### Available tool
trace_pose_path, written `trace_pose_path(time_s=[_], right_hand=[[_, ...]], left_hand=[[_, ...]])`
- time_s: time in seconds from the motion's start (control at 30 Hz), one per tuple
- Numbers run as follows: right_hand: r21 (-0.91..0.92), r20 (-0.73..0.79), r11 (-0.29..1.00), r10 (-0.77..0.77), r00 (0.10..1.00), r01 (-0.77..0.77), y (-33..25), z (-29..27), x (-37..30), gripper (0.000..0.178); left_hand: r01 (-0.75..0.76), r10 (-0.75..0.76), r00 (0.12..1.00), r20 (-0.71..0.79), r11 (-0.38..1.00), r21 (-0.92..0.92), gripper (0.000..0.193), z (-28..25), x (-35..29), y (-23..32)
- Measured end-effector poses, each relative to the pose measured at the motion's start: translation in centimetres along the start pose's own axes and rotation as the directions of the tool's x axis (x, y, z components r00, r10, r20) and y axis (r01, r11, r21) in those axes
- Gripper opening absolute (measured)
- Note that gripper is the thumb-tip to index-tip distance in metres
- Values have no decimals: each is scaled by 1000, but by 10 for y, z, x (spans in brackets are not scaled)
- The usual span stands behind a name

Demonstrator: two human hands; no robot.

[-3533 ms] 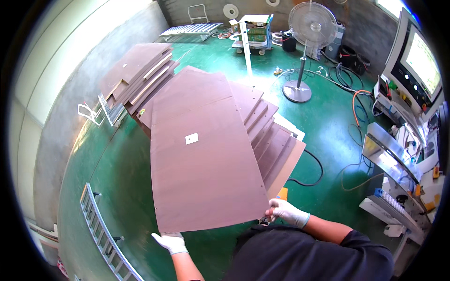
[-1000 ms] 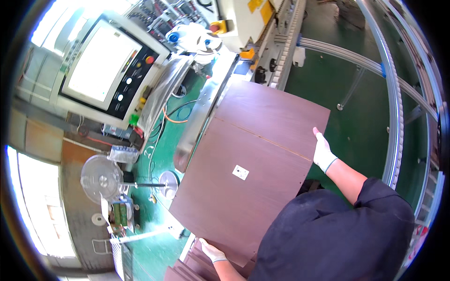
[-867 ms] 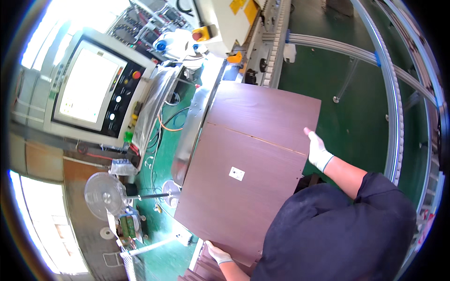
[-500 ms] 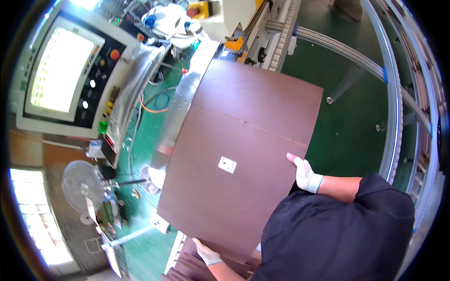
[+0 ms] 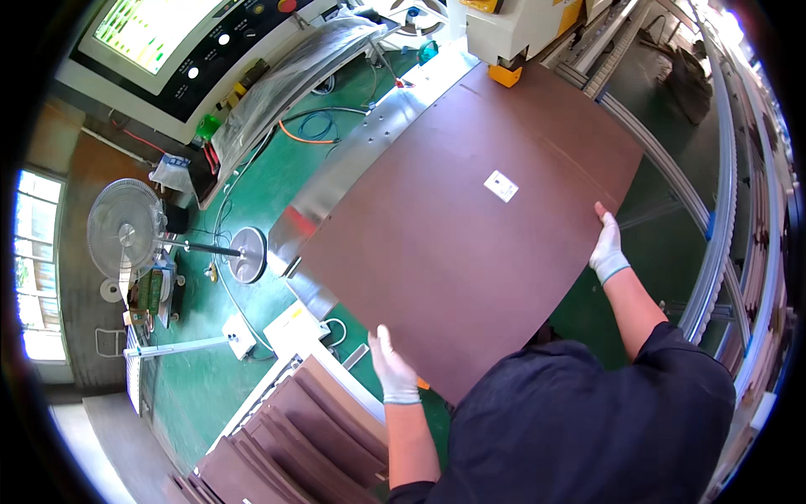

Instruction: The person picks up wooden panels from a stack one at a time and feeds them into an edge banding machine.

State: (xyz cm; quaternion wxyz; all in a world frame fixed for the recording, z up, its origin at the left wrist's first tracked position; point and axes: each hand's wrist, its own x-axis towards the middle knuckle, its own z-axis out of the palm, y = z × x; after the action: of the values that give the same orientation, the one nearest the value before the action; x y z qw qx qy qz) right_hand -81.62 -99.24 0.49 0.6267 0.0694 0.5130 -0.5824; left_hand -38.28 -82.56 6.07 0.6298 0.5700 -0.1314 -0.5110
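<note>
One printed label (image 5: 501,186) marks the brown panel (image 5: 445,227), left hand (image 5: 392,368) and right hand (image 5: 609,249) clamping fingers on its edges.

The large panel (image 5: 453,244) is a dull reddish brown, crossed at its far end by a thin, paler line, and its small label (image 5: 501,186) is white with dark marks. The gloves on the left hand (image 5: 392,365) and right hand (image 5: 610,248) are white, with pale blue at the cuffs. The shirt (image 5: 579,428) is plain black. Brown repeats in the stacked boards (image 5: 294,445), beside a white box (image 5: 295,328). The floor (image 5: 197,395) is deep green, the hose (image 5: 302,137) partly orange. A machine housing (image 5: 508,34) is cream, with an orange block (image 5: 505,76) beneath. The screen (image 5: 147,34) shows yellow-green bars on white, and the rail (image 5: 714,252) is silver.
</note>
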Motion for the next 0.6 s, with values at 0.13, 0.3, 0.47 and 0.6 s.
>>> trace_pose_path(time_s=[0.13, 0.3, 0.47, 0.6], right_hand=[[-21, 16, 994, -104, 994, 104, -16, 12, 1, 57], [9, 204, 997, 71, 976, -74, 55, 4, -39, 65], [49, 71, 988, 140, 988, -144, 82, 12, -58, 77], [-67, -34, 997, 25, 999, -27, 44, 2, -22, 83]], left_hand=[[-183, 240, 971, -14, 775, 605, 69, 13, 16, -23], [-327, 371, 912, 174, 405, 854, 64, -6, 35, -26], [-187, 54, 981, 188, 542, 819, 54, -56, 45, -43], [224, -311, 949, -51, 551, 804, 50, -134, 34, -133]])
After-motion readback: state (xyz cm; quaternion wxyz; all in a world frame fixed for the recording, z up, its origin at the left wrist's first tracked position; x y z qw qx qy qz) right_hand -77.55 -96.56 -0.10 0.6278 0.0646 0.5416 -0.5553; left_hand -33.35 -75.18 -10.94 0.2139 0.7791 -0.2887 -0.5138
